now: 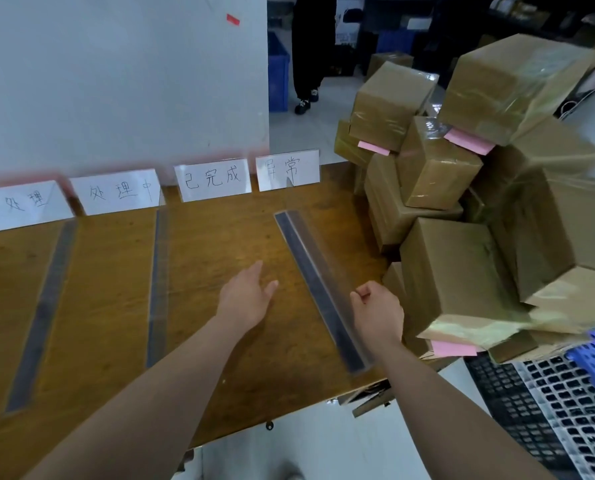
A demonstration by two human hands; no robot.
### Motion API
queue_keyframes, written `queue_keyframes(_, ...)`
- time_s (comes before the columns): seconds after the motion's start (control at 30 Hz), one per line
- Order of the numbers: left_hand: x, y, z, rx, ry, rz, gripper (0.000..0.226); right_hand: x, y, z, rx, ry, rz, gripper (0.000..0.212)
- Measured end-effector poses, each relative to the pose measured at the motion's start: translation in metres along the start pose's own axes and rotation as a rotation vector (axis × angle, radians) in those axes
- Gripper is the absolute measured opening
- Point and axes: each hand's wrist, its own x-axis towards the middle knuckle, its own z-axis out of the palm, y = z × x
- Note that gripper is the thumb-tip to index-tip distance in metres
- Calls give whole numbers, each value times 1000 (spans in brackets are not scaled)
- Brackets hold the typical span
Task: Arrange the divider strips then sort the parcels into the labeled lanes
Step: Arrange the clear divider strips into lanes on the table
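- The left hand (251, 292) hovers over the desk (220, 237) at lower centre, fingers straight and loosely spread, holding nothing
- The right hand (375, 310) is just to its right, fingers curled, against the edge of the right divider strip (320, 289); I cannot tell whether it pinches the strip's clear edge or only rests beside it
- That strip lies slanted, its far end aimed at the fourth label card (287, 169) rather than the gap beside it, so it probably needs straightening; the middle strip (157, 285) and left strip (41, 313) look set, running from the cards toward the near edge
- Sorting seems not yet begun: no parcel lies in any lane, and the parcels (462, 188) are heaped at the right of the frame
- The strips are long and flat, dark in the middle with a clear glossy border; the desk is worn brown wood; the cards are white, handwritten and propped upright; the parcels are brown cardboard boxes under shiny tape, some bearing pink slips (467, 142)
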Motion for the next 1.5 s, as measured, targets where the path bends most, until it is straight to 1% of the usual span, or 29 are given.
queue_keyframes(0.17,-1,6,2,-3,14,-26,63,5,9,-3,5,36,-21,10)
queue_keyframes(0.23,-3,7,3,-5,9,-40,64,4,9,-3,-3,46,-71,22)
queue_keyframes(0.3,-5,8,2,-2,16,-37,64,3,7,-6,12,61,-114,26)
queue_keyframes(0.47,-9,-4,-11,31,123,-44,62,2,-4,-11,80,55,-144,25)
queue_keyframes(0.63,-12,-31,-27,114,202,-115,61,0,-28,-12,208,42,-214,24)
queue_keyframes(0.73,-13,-48,-35,180,225,-161,60,-1,-43,-3,261,-2,-154,26)
queue_keyframes(0.83,-15,-67,-42,196,256,-204,59,-2,-55,14,255,11,-101,26)
queue_keyframes(0.97,-16,-90,-49,151,270,-259,61,0,-67,37,238,-50,-36,28)
queue_keyframes(1.1,-11,-114,-56,115,233,-305,64,1,-80,54,270,-25,-5,27)
queue_keyframes(1.33,1,-127,-56,-66,204,-292,62,6,-97,67,298,-36,55,29)
queue_keyframes(1.5,7,-133,-54,-84,203,-293,60,8,-104,68,329,-33,101,31)
